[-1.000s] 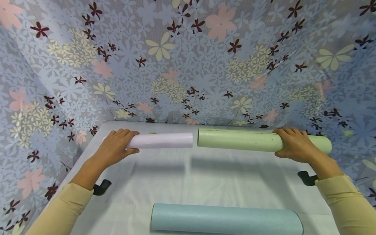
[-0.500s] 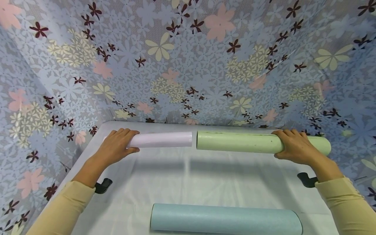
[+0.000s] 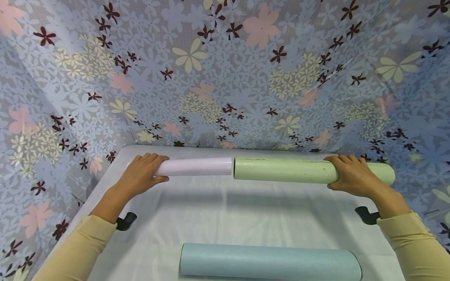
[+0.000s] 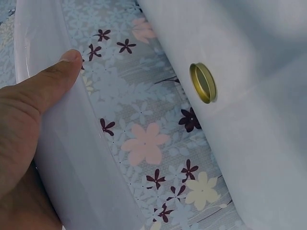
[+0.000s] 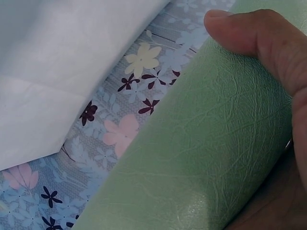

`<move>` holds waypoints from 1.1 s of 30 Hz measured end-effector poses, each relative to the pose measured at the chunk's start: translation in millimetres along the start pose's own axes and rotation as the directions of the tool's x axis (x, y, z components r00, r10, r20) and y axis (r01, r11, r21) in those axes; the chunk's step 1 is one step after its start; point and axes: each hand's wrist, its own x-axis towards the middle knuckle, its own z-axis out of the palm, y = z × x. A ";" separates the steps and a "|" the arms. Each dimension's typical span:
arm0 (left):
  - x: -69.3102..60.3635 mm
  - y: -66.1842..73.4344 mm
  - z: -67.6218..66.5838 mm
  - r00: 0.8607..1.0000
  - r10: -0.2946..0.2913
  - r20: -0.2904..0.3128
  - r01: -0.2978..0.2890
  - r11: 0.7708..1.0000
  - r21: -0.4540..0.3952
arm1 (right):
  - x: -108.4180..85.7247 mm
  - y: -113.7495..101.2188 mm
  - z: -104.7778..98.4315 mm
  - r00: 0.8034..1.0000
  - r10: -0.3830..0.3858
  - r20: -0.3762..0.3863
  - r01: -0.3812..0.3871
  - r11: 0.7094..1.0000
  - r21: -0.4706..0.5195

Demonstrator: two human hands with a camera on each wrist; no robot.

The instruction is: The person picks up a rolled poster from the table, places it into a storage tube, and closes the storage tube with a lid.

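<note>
My left hand (image 3: 142, 174) grips a narrow pale lavender tube (image 3: 197, 166) with a glossy surface; in the left wrist view the thumb lies along the tube. Around a wider light green tube (image 3: 281, 170) my right hand (image 3: 353, 175) is wrapped, near its right part. Creases run over the green surface in the right wrist view. Both tubes are held level above the table, end to end, with shadows below them. The lavender end is close to the green tube's left opening; whether they touch I cannot tell. A light blue tube (image 3: 270, 261) lies on the table nearer to me.
The white-covered table (image 3: 225, 222) ends at a flower-patterned curtain (image 3: 225, 78) behind and at both sides. A small gold-coloured ring (image 4: 204, 83) sits on the cover near its edge, in the left wrist view.
The gap between the lavender and green tubes has narrowed: the green one came slightly left and its left end lower, the lavender one slightly right. The blue tube stays put.
</note>
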 end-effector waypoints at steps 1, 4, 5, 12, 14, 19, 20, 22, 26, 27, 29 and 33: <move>0.0 0.3 0.0 1.000 -0.001 0.000 0.001 1.000 -0.001 | 0.0 -0.4 -0.3 1.000 0.002 0.001 -0.002 1.000 0.000; 0.2 1.3 0.1 1.000 -0.003 0.001 0.003 1.000 -0.001 | 0.3 -1.2 -0.5 1.000 0.005 0.001 -0.005 1.000 0.002; 0.2 1.5 0.2 1.000 -0.004 0.003 0.004 1.000 -0.002 | 0.5 -1.6 -0.7 1.000 0.005 0.001 -0.005 1.000 0.004; 0.4 2.6 0.5 1.000 -0.008 0.012 0.008 1.000 0.004 | 1.2 -3.6 -1.9 1.000 -0.005 -0.007 0.005 1.000 0.000; 0.5 2.6 0.7 1.000 -0.008 0.013 0.008 1.000 0.003 | 1.4 -4.1 -2.1 1.000 -0.007 -0.009 0.007 1.000 -0.001; 0.5 2.9 1.4 1.000 -0.007 0.013 0.007 1.000 0.001 | 2.2 -5.1 -1.9 1.000 -0.007 -0.012 0.007 1.000 -0.003; 0.4 2.9 1.6 1.000 -0.006 0.011 0.006 1.000 0.001 | 2.2 -5.3 -1.8 1.000 -0.007 -0.013 0.007 1.000 -0.003; 0.3 2.8 1.9 1.000 -0.003 0.008 0.003 1.000 0.003 | 2.3 -5.5 -1.4 1.000 -0.007 -0.013 0.007 1.000 -0.004; 0.2 2.6 2.7 1.000 -0.001 0.008 0.001 1.000 0.008 | 2.1 -5.5 -0.9 1.000 -0.007 -0.014 0.007 1.000 -0.007; 0.2 2.8 3.0 1.000 -0.001 0.008 0.001 1.000 0.008 | 2.1 -5.4 -0.8 1.000 -0.007 -0.014 0.007 1.000 -0.008; 0.1 3.1 3.6 1.000 -0.001 0.010 0.001 1.000 0.005 | 2.2 -5.2 -0.5 1.000 -0.008 -0.015 0.008 1.000 -0.010; 0.4 4.6 4.2 1.000 0.008 0.004 -0.008 1.000 0.000 | 2.5 -4.7 -0.2 1.000 -0.010 -0.016 0.010 1.000 -0.010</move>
